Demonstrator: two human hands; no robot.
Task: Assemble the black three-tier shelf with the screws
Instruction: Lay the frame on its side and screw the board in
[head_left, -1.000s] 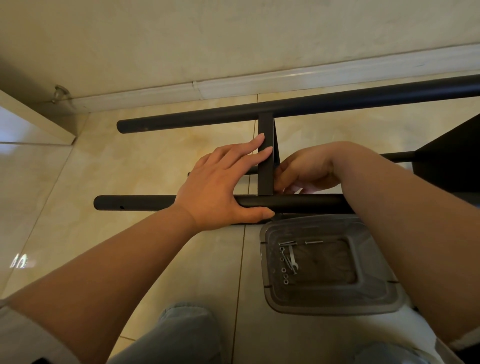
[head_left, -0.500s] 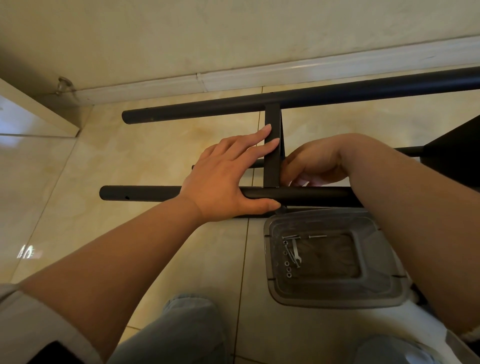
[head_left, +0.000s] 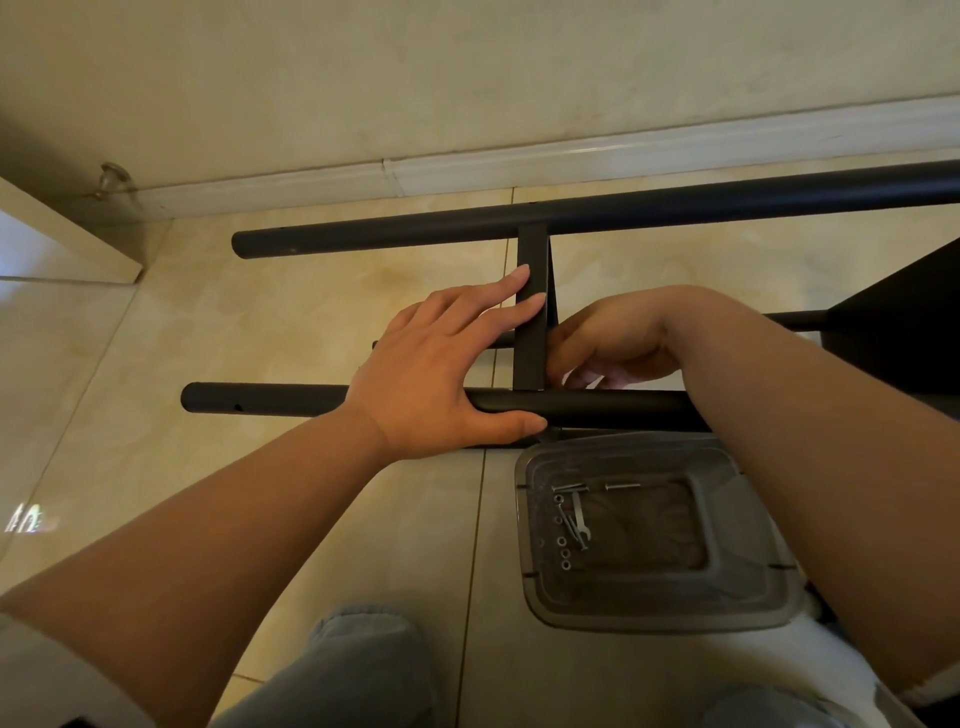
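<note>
Clear tray (head_left: 737, 605), screws (head_left: 571, 488), small wrench (head_left: 579, 522) inside

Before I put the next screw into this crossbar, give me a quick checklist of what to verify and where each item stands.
1. Left hand steadying the near tube and crossbar: ok.
2. Crossbar spans to the far tube: ok.
3. Spare screws and small wrench in the plastic tray: ok.
4. Right hand holds a screw: cannot tell, fingers hidden behind the crossbar.
5. Screw holes aligned at the joint: cannot tell.
</note>
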